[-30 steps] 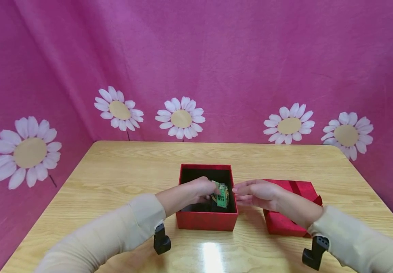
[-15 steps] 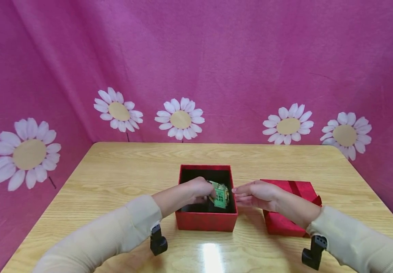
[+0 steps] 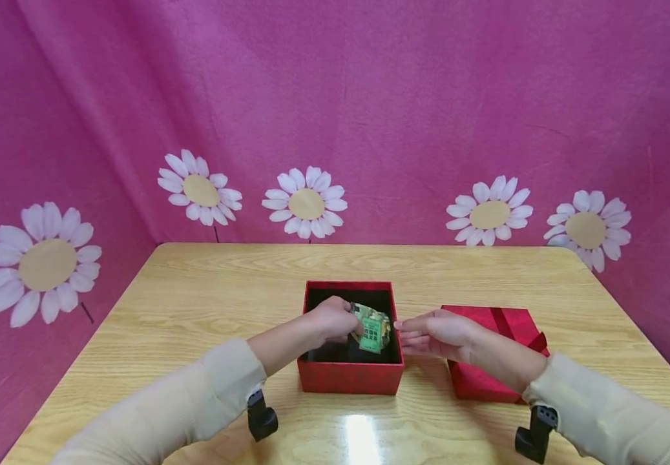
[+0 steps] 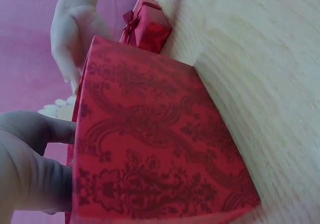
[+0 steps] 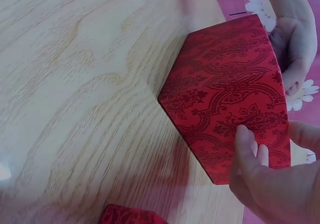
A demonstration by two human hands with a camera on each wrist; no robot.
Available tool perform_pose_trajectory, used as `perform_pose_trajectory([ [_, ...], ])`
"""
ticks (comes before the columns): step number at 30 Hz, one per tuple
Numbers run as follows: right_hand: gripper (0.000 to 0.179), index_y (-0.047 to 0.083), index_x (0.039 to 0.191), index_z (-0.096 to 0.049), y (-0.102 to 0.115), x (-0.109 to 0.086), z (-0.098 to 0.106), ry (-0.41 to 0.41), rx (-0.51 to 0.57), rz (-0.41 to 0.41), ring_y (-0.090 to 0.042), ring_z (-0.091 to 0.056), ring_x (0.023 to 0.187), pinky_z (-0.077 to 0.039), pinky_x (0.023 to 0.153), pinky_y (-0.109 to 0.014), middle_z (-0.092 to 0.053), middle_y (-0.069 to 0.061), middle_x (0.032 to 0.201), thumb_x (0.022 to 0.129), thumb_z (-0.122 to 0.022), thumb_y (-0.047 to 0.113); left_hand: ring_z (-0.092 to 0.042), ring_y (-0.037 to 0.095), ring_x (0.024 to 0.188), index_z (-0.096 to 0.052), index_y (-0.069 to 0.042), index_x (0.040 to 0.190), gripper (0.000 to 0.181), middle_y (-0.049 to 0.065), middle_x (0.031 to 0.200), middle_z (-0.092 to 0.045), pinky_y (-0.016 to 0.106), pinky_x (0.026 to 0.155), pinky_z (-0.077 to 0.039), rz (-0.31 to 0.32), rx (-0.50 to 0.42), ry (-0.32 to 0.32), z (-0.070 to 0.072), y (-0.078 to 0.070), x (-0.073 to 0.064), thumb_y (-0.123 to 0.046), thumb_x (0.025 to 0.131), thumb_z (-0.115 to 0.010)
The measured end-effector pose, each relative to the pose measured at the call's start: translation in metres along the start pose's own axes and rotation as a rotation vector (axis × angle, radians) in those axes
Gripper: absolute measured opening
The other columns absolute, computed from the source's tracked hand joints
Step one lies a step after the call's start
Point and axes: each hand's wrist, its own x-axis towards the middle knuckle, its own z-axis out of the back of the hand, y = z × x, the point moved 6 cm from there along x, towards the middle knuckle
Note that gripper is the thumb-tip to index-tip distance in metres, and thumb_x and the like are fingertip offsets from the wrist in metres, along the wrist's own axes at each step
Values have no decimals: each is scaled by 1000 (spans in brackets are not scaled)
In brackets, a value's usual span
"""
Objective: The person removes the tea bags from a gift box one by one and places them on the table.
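My left hand [image 3: 333, 318] reaches over the near left of a deep red gift box [image 3: 351, 378] and holds a green printed sachet [image 3: 371, 332] inside it. Its fingertips are partly hidden behind the sachet. Dark lining shows within the box. At the box's right wall is my right hand [image 3: 442, 332]; in the right wrist view its fingers [image 5: 244, 149] lie against the patterned outer side while the thumb goes behind the rim. The left wrist view shows the left hand [image 4: 32, 159] mostly hidden by the box wall [image 4: 150, 129].
A red lid [image 3: 500, 323] with a ribbon bow lies right of the box, partly under my right forearm. Both stand on a wooden table [image 3: 241, 271]. Behind hangs a pink curtain [image 3: 369, 116] with daisies.
My left hand has moved slightly left and up inside the box, and the sachet has shifted with it, showing more of its face. The right hand stays at the wall.
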Motion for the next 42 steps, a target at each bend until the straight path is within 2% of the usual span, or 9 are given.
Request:
perform_pose_trajectory([
  [2,55,-15,134,-43,0,0,0,4,-38,31,-12,-72,87,-57,89,-32,-73,-4,98,94,-59,20,-62,22,98,-55,8,121,41,16,112,-60,38,92,-55,-9,-1,-11,3,0,1,-3,83,-67],
  [5,56,-15,132,-45,0,0,0,-17,-83,59,-14,-73,88,-57,88,-32,-74,-7,101,93,-61,22,-62,20,91,-58,8,117,36,15,108,-62,36,90,-56,-12,-10,-22,9,2,4,-3,84,-66],
  [12,55,-10,131,-49,0,-2,3,-100,-143,50,-18,-73,91,-57,87,-30,-73,-10,106,92,-63,27,-60,19,96,-55,6,125,44,15,114,-61,40,99,-52,-8,-25,-23,23,1,2,-7,85,-67],
  [18,54,-7,128,-53,1,-2,3,-149,-218,66,-16,-73,89,-57,87,-29,-72,-13,109,91,-65,31,-59,17,95,-60,3,120,35,12,112,-62,40,99,-52,-13,-72,-29,37,2,-1,-7,87,-65],
  [25,55,-11,128,-51,0,-3,2,-110,-182,92,-14,-73,88,-58,86,-29,-71,-15,112,92,-63,29,-60,18,101,-52,3,130,42,15,124,-61,38,101,-51,-1,-164,-20,53,-1,-7,-8,90,-60],
  [31,56,-9,129,-50,0,-4,2,-115,-172,77,-14,-73,88,-58,86,-29,-72,-12,109,92,-64,30,-63,16,99,-47,8,133,44,21,129,-58,40,102,-50,-40,-220,10,66,-1,-12,-7,92,-57],
  [37,57,-7,132,-48,-3,-4,3,-140,-162,54,-13,-72,90,-57,88,-30,-69,-15,117,92,-63,30,-63,17,103,-45,7,135,45,20,131,-57,40,105,-48,-54,-235,11,81,4,-18,-8,93,-56],
  [42,60,-6,135,-46,-6,-3,4,-147,-161,43,-14,-71,93,-56,90,-32,-66,-17,122,91,-64,31,-63,13,98,-45,7,135,45,19,129,-57,37,103,-49,-73,-225,-14,95,7,-25,-10,94,-56],
])
